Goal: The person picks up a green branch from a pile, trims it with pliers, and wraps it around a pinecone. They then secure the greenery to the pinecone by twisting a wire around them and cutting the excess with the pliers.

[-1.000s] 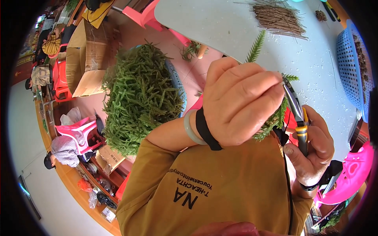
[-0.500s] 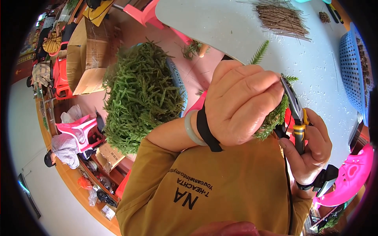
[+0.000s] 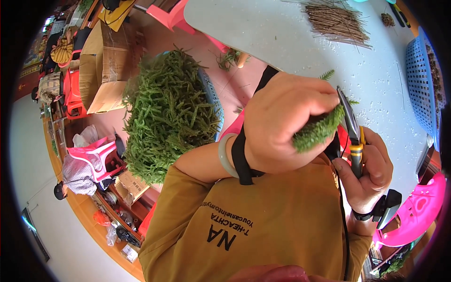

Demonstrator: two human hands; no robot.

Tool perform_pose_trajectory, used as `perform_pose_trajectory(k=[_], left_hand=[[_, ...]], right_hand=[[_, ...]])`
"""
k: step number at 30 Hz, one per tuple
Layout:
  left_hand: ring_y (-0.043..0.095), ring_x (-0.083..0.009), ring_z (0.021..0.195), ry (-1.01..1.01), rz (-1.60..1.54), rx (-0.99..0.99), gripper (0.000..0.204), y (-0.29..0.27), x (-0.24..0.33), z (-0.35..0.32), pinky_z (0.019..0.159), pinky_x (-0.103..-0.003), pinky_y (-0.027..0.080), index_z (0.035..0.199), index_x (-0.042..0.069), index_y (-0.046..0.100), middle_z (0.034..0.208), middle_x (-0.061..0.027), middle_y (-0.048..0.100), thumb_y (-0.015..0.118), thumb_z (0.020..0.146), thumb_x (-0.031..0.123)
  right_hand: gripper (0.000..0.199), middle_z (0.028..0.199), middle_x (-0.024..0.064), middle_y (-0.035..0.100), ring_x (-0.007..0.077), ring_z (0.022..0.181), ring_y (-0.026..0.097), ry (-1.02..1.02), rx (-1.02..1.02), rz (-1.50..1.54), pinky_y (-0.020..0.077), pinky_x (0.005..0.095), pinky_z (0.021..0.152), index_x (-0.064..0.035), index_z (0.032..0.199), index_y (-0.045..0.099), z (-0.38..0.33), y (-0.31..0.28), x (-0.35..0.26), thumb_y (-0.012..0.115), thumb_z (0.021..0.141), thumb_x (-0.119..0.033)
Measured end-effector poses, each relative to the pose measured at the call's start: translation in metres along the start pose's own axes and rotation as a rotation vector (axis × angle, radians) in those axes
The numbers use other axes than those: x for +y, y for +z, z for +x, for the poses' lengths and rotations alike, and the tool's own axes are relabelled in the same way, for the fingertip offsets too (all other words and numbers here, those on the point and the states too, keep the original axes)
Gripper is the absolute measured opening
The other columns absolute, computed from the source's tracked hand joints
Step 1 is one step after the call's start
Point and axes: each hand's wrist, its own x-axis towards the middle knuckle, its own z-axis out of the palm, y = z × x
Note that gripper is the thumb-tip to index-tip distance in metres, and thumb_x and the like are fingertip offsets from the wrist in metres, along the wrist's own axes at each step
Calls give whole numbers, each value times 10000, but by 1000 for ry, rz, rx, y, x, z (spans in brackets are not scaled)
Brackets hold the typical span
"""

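Left hand bunching green sprigs, right hand working pliers at the table's edge.

The left hand (image 3: 286,124) was closed in a fist around a small bunch of green sprigs (image 3: 318,131), whose feathery tips stuck out past the fingers toward the pale table (image 3: 282,33). Just beside the bunch, the right hand (image 3: 369,171) was wrapped tight around the yellow-and-black handles of the pliers (image 3: 351,127), their dark nose pointing up against the sprig tips; whether the nose was biting anything could not be told. Left of the table, a blue basket (image 3: 212,101) was heaped high with loose green sprigs (image 3: 167,113), so by my judgement much material remained unworked. At the table's far side lay a pile of thin brown sticks (image 3: 336,21), and at its right edge a blue mesh basket (image 3: 423,80).
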Motion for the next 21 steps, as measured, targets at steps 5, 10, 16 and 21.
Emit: perform_pose_trajectory(k=[5,10,16,21], left_hand=[[634,-169,821,-200,-248,63,273,5,10,1,729,-280,513,965,-47,579,995,-190,624,685,722,-113],[640,-214,755,-359,-419,190,252,8,14,4,666,-271,493,894,22,637,870,-108,659,745,673,-34],[639,-208,758,-277,-294,146,262,6,13,2,661,-273,490,892,35,638,879,-100,664,751,662,-23],[635,-209,756,-173,-243,82,274,4,6,1,650,-279,487,890,41,637,888,-89,668,755,649,-12]], right_hand=[[270,1076,243,564,284,872,599,-15,22,221,461,308,759,38,839,610,1,0,3,777,634,-20],[274,1102,256,553,288,904,592,-37,27,201,456,313,781,33,871,622,0,-3,1,775,654,-33],[268,1097,262,555,286,898,599,-76,67,121,461,313,776,31,870,623,-2,-2,-1,776,665,-50],[253,1061,255,570,269,858,605,-48,13,147,468,301,745,36,829,617,0,-5,-3,781,664,-65]])
